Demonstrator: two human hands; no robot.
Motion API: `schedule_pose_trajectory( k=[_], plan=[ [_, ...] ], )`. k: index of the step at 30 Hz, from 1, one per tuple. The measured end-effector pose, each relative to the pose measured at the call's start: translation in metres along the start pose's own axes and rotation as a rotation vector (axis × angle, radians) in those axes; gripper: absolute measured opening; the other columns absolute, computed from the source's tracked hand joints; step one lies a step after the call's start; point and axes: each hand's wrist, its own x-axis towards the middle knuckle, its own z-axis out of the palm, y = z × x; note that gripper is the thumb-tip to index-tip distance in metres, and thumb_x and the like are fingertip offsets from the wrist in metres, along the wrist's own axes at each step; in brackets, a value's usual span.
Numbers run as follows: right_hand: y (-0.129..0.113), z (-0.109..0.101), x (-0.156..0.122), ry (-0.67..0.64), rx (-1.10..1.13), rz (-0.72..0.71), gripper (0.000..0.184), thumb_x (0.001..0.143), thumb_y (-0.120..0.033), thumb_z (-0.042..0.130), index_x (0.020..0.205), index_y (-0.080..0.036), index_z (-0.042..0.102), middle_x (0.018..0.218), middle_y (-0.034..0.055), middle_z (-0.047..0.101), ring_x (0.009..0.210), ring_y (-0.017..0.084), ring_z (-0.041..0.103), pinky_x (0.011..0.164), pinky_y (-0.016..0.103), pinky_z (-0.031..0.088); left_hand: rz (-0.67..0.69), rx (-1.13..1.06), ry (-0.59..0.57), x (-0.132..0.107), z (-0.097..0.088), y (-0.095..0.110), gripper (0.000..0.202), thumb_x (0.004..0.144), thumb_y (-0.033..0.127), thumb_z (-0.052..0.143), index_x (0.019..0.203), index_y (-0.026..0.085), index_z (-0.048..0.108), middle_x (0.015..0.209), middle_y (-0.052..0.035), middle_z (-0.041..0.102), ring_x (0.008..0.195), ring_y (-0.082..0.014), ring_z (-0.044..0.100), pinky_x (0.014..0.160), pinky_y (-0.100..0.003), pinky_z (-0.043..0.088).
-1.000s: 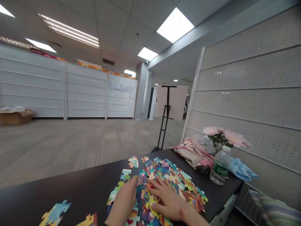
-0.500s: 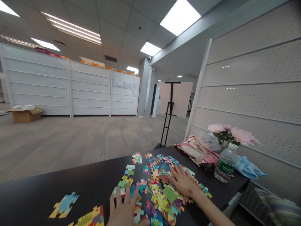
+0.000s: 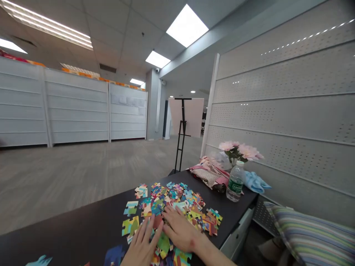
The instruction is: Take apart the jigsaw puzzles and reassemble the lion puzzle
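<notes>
A heap of colourful jigsaw puzzle pieces [image 3: 191, 214] covers the middle of the dark table. My left hand [image 3: 142, 242] lies palm down on the heap's near left side, fingers stretched out and a little apart. Close to its right, my right hand [image 3: 180, 229] rests flat on the pieces, its fingers pointing up and left. Neither hand grips a piece; what lies under the palms is hidden. Along the left edge of the heap are a pale piece [image 3: 141, 191], a blue-and-cream piece [image 3: 131, 208] and a green-and-yellow piece [image 3: 130, 226].
A water bottle [image 3: 235, 183] stands at the table's right end, by pink flowers [image 3: 244, 150], a blue cloth [image 3: 255, 182] and a patterned pink cloth [image 3: 208, 173]. A striped cushion [image 3: 313, 232] lies at lower right. Beyond the table stands an easel [image 3: 181, 136].
My right hand has moved left across the pile, close beside my left hand. Pieces under it have shifted. The view has turned right, bringing more of the striped cushion into sight.
</notes>
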Motion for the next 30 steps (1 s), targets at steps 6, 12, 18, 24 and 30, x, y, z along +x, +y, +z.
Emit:
schedule_pose_trajectory(
  k=[6,12,18,24,30],
  plan=[
    [0.021,-0.009,0.004,0.303,0.157,0.059,0.042,0.102,-0.039,0.033,0.128,-0.028,0.064,0.142,0.0008,0.059,0.132,0.018,0.052,0.115,0.033,0.037,0.108,-0.099,0.007,-0.002,-0.039,-0.002,0.082,0.088,0.068,0.059,0.155,0.037,0.024,0.161,-0.0051,0.023,0.146,-0.0395,0.029,0.117,-0.055,0.031],
    [0.117,-0.071,0.008,0.365,0.063,0.399,0.038,0.097,-0.03,0.047,0.129,-0.017,0.063,0.14,0.0121,0.058,0.133,0.028,0.049,0.117,0.05,0.03,0.005,-0.104,0.026,-0.013,-0.052,-0.011,0.065,0.096,0.053,0.053,0.154,0.035,0.029,0.16,-0.0028,0.026,0.146,-0.036,0.032,0.116,-0.051,0.035],
    [0.148,-0.082,0.0,0.263,0.028,0.499,0.031,0.096,-0.04,0.063,0.115,-0.017,0.064,0.12,0.0067,0.065,0.106,0.023,0.064,0.094,0.045,0.053,0.001,-0.128,0.196,-0.022,-0.043,-0.016,0.064,0.1,0.038,0.045,0.159,0.032,0.019,0.161,-0.0032,0.031,0.143,-0.0288,0.04,0.112,-0.041,0.044],
    [0.115,-0.064,0.011,0.207,-0.042,0.512,0.039,0.094,-0.046,0.06,0.12,-0.018,0.063,0.118,0.0101,0.067,0.105,0.025,0.064,0.093,0.044,0.051,-0.038,-0.256,0.243,-0.029,-0.065,-0.008,0.057,0.1,0.032,0.043,0.156,0.03,0.03,0.154,-0.0043,0.044,0.138,-0.0257,0.047,0.112,-0.038,0.044],
    [0.062,-0.028,0.015,0.111,-0.167,0.427,0.069,0.091,-0.063,0.047,0.151,-0.027,0.042,0.16,0.0121,0.035,0.149,0.04,0.021,0.117,0.063,0.013,0.006,-0.309,0.184,-0.034,-0.063,-0.011,0.056,0.098,0.028,0.045,0.153,0.03,0.036,0.153,-0.0032,0.046,0.139,-0.0245,0.045,0.115,-0.037,0.041]
  ],
)
